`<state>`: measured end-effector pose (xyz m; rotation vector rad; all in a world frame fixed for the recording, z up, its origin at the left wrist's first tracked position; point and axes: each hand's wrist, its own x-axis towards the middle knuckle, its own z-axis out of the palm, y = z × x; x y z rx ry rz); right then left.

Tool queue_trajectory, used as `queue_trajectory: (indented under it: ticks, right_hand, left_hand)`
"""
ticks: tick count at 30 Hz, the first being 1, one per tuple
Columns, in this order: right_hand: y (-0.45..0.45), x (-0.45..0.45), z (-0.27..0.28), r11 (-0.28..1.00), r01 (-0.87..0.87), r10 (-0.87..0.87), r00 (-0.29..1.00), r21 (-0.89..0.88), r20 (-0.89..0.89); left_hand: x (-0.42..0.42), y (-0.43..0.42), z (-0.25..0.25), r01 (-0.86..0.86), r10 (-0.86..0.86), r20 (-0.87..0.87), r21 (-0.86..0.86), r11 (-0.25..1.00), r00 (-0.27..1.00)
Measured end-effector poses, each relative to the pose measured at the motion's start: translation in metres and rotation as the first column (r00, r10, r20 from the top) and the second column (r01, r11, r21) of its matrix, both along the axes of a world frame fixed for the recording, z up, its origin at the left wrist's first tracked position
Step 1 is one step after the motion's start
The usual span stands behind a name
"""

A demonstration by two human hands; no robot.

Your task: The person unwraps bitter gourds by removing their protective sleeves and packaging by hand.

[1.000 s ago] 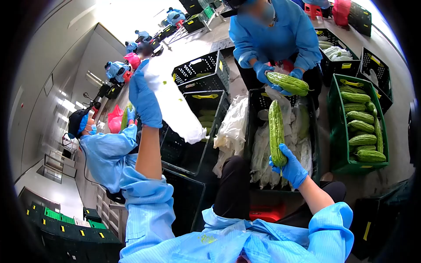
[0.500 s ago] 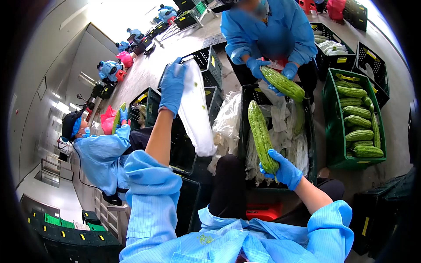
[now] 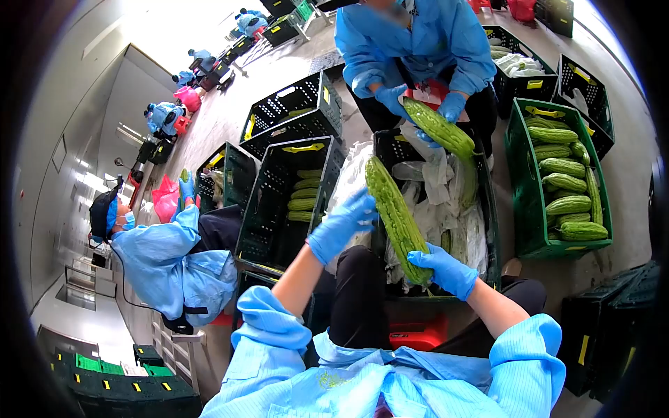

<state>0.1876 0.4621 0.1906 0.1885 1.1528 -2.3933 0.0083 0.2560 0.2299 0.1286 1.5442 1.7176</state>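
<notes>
A long, bumpy green bitter melon (image 3: 394, 212) is gripped near its lower end by my right hand (image 3: 446, 270), blue-gloved, with the fingers around it. My left hand (image 3: 343, 226), also gloved, is close to the melon's upper left side with fingers stretched out; whether the fingertips touch it I cannot tell. Below the melon stands a dark crate (image 3: 493, 261) with white wrapping inside. Just beyond my left hand lies a heap of white netting or plastic (image 3: 350, 175).
Across the crate a co-worker (image 3: 418, 52) holds another bitter melon (image 3: 440, 130). A green crate of bitter melons (image 3: 557, 245) stands at right. On the left, a black crate (image 3: 261, 226) contains several melons, near a second seated person (image 3: 164, 261).
My left hand has let go of the white sleeve and come down and right to the melon. The melon in my right hand has shifted slightly left. The left crate's melons are now uncovered.
</notes>
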Motion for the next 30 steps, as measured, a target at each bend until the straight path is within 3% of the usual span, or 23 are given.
queue_trajectory:
  ticks: [2, 4, 7, 12, 15, 19, 23, 26, 30]
  right_hand:
    - [-0.003, -0.002, 0.0, 0.991, 0.041, -0.03, 0.996, 0.127, -0.086]
    - [-0.005, -0.003, 0.001, 0.979, 0.061, -0.038, 0.992, 0.196, -0.119]
    - [-0.006, -0.004, 0.0, 0.966, 0.054, -0.029, 0.995, 0.251, -0.1]
    - [-0.006, -0.003, -0.008, 0.905, 0.053, 0.017, 0.987, 0.422, -0.162]
    - [-0.002, -0.007, -0.011, 0.975, -0.031, 0.038, 0.999, 0.221, -0.031]
    - [0.001, -0.005, -0.008, 0.983, -0.057, 0.06, 0.998, 0.173, -0.01]
    - [0.0, -0.005, -0.012, 0.915, -0.091, 0.082, 0.996, 0.393, 0.04]
    - [0.001, 0.003, 0.013, 0.909, -0.017, 0.017, 1.0, 0.417, 0.005]
    - [-0.004, -0.001, -0.018, 0.902, 0.165, -0.159, 0.986, 0.398, -0.049]
  left_hand:
    - [0.046, 0.028, 0.027, -0.001, -0.001, 0.058, 0.037, 0.999, 0.998]
    - [0.058, 0.036, 0.013, -0.128, 0.114, 0.093, 0.169, 0.977, 0.989]
    - [0.057, 0.037, -0.002, -0.187, 0.162, 0.105, 0.292, 0.938, 0.981]
    - [0.053, 0.03, -0.015, -0.269, 0.216, 0.206, 0.28, 0.922, 0.954]
    - [0.051, 0.023, -0.025, -0.245, 0.166, 0.25, 0.325, 0.913, 0.954]
    - [0.052, 0.015, -0.039, -0.251, 0.147, 0.292, 0.359, 0.899, 0.945]
    - [0.053, 0.021, -0.048, -0.335, 0.249, 0.266, 0.352, 0.874, 0.931]
    - [0.052, 0.026, -0.051, -0.394, 0.286, 0.312, 0.375, 0.839, 0.906]
    - [0.056, 0.034, -0.048, -0.377, 0.312, 0.236, 0.324, 0.868, 0.92]
